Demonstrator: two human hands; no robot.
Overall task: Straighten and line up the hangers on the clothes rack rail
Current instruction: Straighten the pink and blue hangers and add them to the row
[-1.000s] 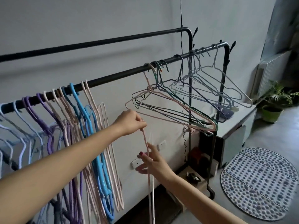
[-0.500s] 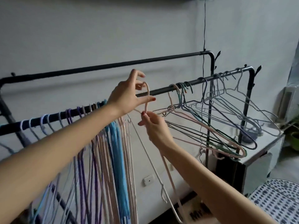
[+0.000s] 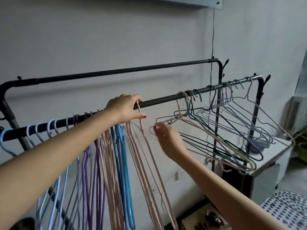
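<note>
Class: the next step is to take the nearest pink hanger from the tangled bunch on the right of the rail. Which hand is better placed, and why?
The right hand. Its fingers already reach the end of the tangled pink hanger, while the left hand rests on the rail at the hook of another pink hanger.
</note>
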